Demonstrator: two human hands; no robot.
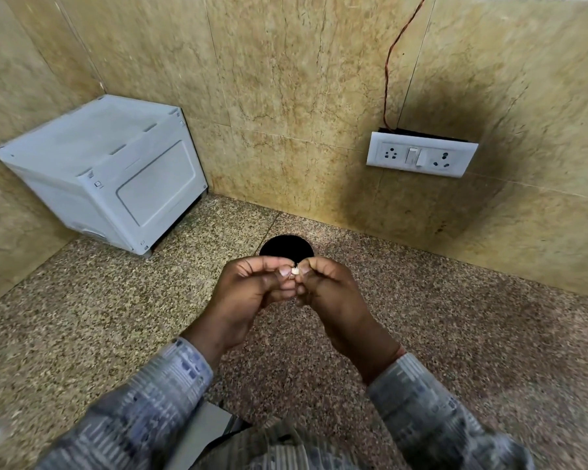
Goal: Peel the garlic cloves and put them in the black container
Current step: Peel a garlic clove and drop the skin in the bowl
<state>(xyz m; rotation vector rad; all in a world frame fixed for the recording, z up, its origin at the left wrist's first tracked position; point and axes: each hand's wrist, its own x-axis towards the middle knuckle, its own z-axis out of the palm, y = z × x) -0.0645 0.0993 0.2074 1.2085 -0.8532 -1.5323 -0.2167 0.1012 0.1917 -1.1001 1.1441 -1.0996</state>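
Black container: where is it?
Head view, centre: the black container sits on the counter just beyond the left hand and right hand, which partly hide it.

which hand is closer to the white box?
Left. The left hand is right of the white box, nearer the camera; the right hand farther right. Both pinch the garlic clove.

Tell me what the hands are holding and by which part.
A small pale garlic clove, pinched between the fingertips of the left hand and the right hand; only its tip shows, so the exact part gripped cannot be told.
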